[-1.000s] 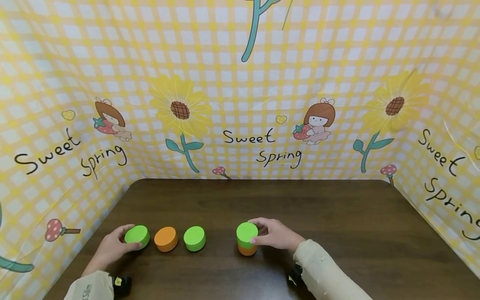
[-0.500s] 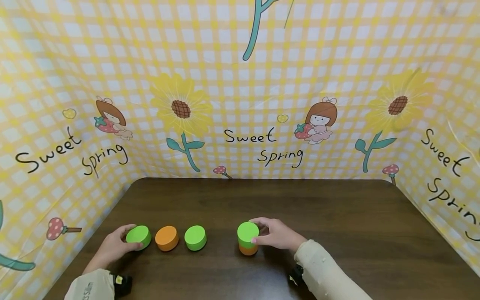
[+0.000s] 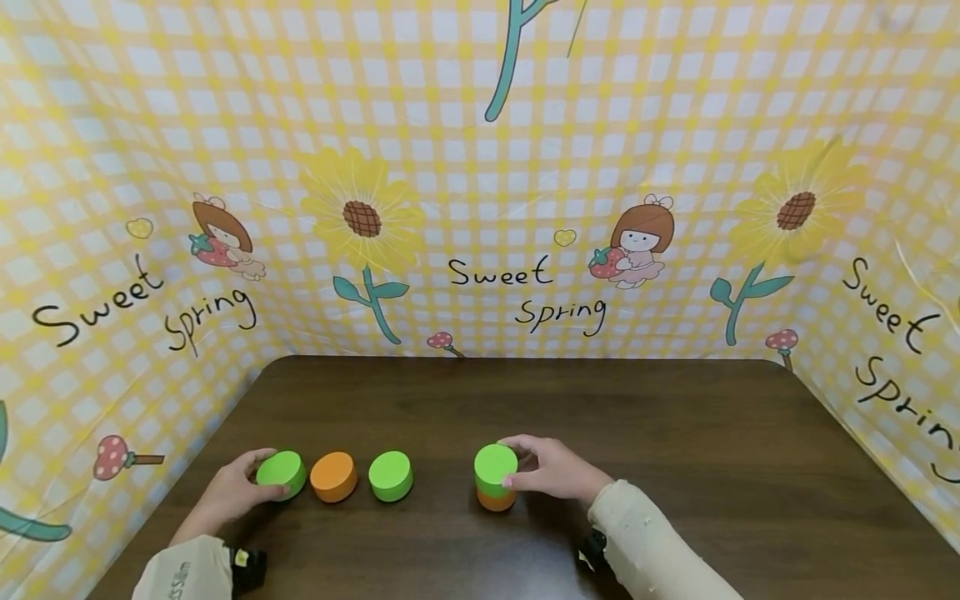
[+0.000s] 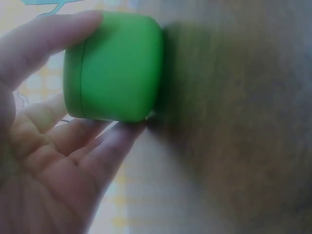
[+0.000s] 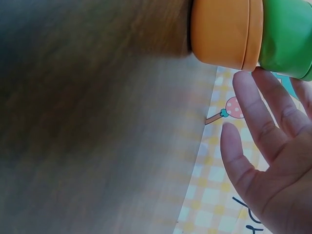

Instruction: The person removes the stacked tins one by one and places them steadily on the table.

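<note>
At the left of the head view my left hand (image 3: 233, 493) grips a green round container (image 3: 282, 475), thumb in front and fingers behind. In the left wrist view that green container (image 4: 117, 68) stands on the table between thumb and fingers. On the right, a green container (image 3: 496, 467) sits on top of an orange one (image 3: 496, 500). My right hand (image 3: 557, 471) holds the upper green one from its right side. The right wrist view shows the orange container (image 5: 224, 31) below the green one (image 5: 287, 36), with fingers against them.
Between the hands stand an orange container (image 3: 333, 477) and another green container (image 3: 391, 476), side by side on the dark brown table (image 3: 525, 400). A yellow checked cloth (image 3: 480, 183) with printed flowers and words hangs behind the table and along both sides.
My left hand and its green container have moved slightly right, closer to the single orange one. My right hand keeps its hold on the stack.
</note>
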### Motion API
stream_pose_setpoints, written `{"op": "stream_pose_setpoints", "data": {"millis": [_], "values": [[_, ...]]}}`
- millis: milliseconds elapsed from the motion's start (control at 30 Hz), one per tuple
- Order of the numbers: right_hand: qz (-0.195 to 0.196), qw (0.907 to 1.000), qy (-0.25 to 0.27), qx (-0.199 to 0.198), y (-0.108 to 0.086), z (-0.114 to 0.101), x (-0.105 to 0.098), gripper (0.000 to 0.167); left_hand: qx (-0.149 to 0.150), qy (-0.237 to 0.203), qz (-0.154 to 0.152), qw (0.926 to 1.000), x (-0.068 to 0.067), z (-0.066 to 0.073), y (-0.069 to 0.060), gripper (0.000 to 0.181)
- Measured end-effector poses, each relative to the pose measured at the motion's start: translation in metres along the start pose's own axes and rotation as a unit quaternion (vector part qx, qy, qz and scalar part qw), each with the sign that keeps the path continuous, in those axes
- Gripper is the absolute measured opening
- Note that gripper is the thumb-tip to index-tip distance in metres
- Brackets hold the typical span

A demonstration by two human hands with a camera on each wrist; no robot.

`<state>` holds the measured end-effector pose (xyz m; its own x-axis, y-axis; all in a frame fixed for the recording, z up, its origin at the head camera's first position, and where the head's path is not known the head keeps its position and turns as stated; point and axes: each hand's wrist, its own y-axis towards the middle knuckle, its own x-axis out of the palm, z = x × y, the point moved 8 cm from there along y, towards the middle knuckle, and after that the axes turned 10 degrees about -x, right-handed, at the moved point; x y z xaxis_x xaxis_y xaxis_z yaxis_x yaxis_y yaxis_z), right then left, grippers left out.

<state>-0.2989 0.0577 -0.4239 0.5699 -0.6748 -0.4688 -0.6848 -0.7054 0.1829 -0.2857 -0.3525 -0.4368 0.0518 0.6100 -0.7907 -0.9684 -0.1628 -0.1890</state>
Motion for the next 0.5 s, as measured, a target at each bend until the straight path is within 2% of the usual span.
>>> {"op": "stream_pose_setpoints", "data": {"millis": [300,500], "values": [[0.0,1.0,-0.005,-0.002,0.0,0.001,0.0,0.049,-0.004,-0.001,-0.013,0.9999,0.0,0.0,-0.003,0.081],[0.001,1.0,-0.003,-0.004,0.001,0.0,0.0,0.049,-0.014,-0.011,0.003,0.9998,-0.011,0.008,-0.009,0.079]]}}
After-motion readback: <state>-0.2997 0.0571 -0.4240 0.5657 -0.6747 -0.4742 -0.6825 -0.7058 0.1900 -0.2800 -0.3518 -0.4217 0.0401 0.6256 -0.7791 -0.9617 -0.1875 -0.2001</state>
